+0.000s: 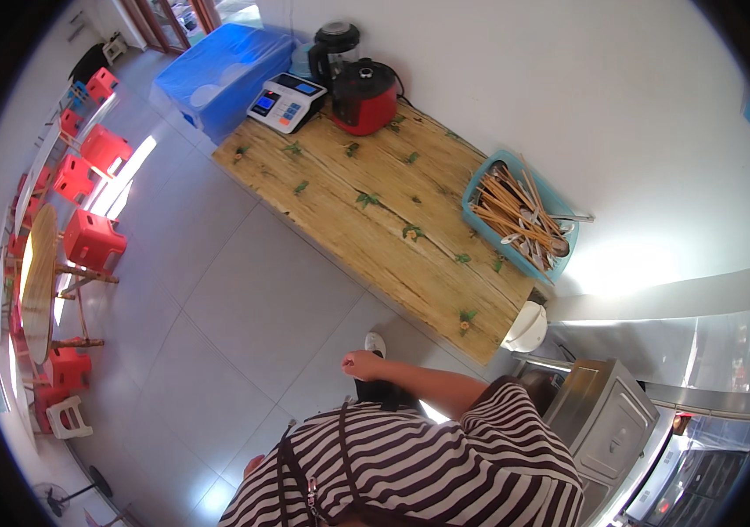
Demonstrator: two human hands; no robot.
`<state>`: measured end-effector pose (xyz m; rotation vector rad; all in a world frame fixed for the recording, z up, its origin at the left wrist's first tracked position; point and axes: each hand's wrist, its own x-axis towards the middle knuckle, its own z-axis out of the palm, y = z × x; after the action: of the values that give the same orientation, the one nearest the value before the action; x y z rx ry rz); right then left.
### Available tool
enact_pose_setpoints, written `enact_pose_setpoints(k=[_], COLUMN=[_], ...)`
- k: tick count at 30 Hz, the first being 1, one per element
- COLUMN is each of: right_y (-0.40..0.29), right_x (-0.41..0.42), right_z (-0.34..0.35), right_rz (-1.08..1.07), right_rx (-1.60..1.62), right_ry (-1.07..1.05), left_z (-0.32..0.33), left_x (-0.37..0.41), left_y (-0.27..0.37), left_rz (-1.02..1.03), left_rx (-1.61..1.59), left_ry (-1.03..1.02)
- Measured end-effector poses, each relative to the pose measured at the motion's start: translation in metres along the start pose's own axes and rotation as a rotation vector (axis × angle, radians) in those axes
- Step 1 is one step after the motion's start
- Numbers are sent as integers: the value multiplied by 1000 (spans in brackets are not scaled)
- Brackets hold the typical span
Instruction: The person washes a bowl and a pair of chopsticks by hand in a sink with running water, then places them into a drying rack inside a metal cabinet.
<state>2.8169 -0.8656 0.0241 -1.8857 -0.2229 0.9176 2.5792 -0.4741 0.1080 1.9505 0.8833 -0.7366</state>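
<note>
My right hand (360, 364) hangs in front of my body over the tiled floor, its fingers curled in and no object visible in it. Only a small part of my left hand (254, 465) shows beside my striped shirt, the rest hidden by my body. Before me stands a table with a wood-patterned cover (329, 191), apart from both hands. At its right end a turquoise plastic basket (474, 197) holds many wooden chopsticks (510, 209) and metal spoons. Towards the far end are a red electric cooker (365, 105), a digital scale (287, 102) and a blender (335, 49).
Blue plastic sheeting (230, 56) covers a box-like form past the table. Red plastic stools (94, 242) and a round wooden table (39, 283) line the left. A white bucket (526, 329) and a stainless-steel cabinet (612, 435) are at the right.
</note>
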Motion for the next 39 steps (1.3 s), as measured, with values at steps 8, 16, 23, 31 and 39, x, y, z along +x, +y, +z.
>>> enact_pose_setpoints(k=[8,16,23,31,39], right_y=[48,-126,-226,-288,-363], right_x=[40,113,101,163,289], right_z=[25,224,487,658,808], right_rz=[69,223,51,152,162], right_rx=[-325,-323,-607,-760,-803], right_ry=[63,-227,-720,-723,-479], left_z=[-2,58,70,-29,-64], left_x=[-58,-207,-256,-227,-293], left_y=[-158,-358,-398,-449,-510], left_rz=[-22,-414,-685,-635,-1106], left_rx=[-152,-482,-901,-664,-991], left_ry=[169,599,810,861,1158])
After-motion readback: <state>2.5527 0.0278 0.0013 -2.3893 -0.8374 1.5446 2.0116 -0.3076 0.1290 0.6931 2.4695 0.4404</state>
